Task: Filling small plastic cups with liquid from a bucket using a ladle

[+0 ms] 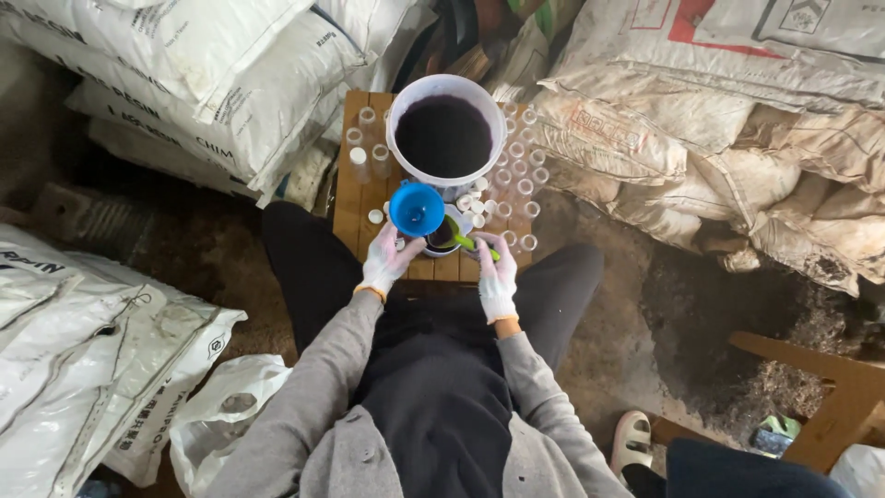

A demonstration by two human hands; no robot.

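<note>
My left hand (385, 261), in a white glove, grips a small clear bottle under a blue funnel (417, 208) at the front of a small wooden table (348, 195). My right hand (496, 273), also gloved, holds the green handle of a scoop (473, 243) whose head rests in a small white cup of dark liquid (444, 234) beside the funnel. Behind them stands a white bucket (446, 136) filled with dark purple liquid. Several small clear empty bottles (518, 177) crowd the table's right side, and a few more stand at its left (361, 150).
Large white sacks (221, 83) are stacked at the back left, dirty ones (737, 138) at the right, more (83, 341) at my left. A wooden piece (830, 406) lies at the lower right. Another person's sandalled foot (632, 441) stands near my right knee. Floor is bare dirt.
</note>
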